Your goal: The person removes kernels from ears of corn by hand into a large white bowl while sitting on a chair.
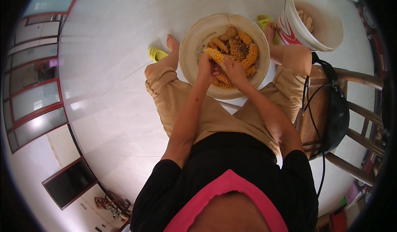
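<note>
Both hands grip a yellow corn cob (214, 55), tilted over a large pale round basin (190, 35). My left hand (206, 69) has its fingers curled around the cob's near side; my right hand (234, 70) holds it from the right, thumb along it. Inside the basin lie several other corn cobs (250, 56) with loose kernels (235, 50) among them.
A white bucket (333, 37) holding bare cobs (307, 21) stands at upper right. A wooden chair (362, 110) with a black bag (333, 124) and cables is at right. My bare feet are beside yellow slippers (157, 54) on the tiled floor (103, 99).
</note>
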`<action>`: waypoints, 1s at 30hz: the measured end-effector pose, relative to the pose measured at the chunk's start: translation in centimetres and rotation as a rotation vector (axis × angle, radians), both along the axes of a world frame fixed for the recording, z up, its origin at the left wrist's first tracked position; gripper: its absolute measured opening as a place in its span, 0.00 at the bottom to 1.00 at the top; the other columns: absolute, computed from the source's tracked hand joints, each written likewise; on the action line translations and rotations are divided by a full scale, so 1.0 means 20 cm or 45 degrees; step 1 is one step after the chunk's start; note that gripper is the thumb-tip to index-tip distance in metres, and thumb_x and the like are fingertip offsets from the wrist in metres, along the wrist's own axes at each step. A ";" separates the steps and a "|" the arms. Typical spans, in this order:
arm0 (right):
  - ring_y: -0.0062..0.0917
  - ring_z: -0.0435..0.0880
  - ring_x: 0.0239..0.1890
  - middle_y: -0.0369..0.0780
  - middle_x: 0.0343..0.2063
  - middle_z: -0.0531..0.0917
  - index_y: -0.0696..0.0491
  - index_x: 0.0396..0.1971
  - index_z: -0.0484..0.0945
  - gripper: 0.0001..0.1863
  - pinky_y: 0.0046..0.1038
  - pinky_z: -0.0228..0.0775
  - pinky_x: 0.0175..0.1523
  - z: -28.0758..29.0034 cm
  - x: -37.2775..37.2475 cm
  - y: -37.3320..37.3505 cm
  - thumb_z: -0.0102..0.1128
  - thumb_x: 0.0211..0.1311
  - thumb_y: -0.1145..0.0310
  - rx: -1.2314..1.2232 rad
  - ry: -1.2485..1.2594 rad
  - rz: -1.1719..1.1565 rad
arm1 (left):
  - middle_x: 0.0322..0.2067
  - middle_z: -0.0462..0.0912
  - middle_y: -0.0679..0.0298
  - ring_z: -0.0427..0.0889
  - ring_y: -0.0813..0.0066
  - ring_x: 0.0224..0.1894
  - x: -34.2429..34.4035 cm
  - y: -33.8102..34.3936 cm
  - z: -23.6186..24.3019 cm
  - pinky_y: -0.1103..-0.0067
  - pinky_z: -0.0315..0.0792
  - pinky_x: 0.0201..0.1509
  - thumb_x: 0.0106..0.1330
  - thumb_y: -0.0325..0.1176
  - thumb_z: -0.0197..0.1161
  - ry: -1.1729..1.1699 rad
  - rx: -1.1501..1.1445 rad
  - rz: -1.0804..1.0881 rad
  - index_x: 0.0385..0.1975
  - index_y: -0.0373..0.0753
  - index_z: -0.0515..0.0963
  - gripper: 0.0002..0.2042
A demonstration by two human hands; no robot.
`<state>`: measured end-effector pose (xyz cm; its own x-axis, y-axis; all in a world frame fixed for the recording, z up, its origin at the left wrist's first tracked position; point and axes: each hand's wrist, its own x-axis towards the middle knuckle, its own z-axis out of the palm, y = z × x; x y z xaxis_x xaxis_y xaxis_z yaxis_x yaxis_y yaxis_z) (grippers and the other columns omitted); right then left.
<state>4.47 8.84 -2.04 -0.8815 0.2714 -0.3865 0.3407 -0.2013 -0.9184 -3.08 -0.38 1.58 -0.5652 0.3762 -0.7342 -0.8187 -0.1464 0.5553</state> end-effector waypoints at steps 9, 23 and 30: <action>0.37 0.69 0.17 0.49 0.12 0.69 0.63 0.17 0.69 0.26 0.34 0.59 0.27 -0.05 -0.01 -0.03 0.38 0.57 0.52 0.146 -0.069 -0.015 | 0.12 0.60 0.67 0.53 0.81 0.10 0.05 -0.03 -0.12 0.86 0.45 0.10 0.52 0.34 0.43 0.053 0.017 0.118 0.15 0.42 0.61 0.07; 0.48 0.72 0.26 0.54 0.19 0.72 0.63 0.21 0.71 0.27 0.38 0.61 0.32 -0.01 0.01 -0.04 0.37 0.56 0.50 0.509 -0.021 0.093 | 0.12 0.61 0.65 0.54 0.80 0.09 -0.02 -0.13 -0.18 0.86 0.45 0.08 0.49 0.36 0.47 0.012 -0.098 0.030 0.14 0.41 0.60 0.08; 0.49 0.72 0.28 0.55 0.21 0.73 0.62 0.22 0.72 0.27 0.40 0.61 0.33 -0.05 0.01 -0.01 0.37 0.56 0.50 0.381 -0.121 0.014 | 0.11 0.60 0.64 0.54 0.79 0.09 0.03 -0.03 -0.10 0.85 0.46 0.09 0.49 0.33 0.47 -0.042 -0.031 0.158 0.15 0.40 0.60 0.08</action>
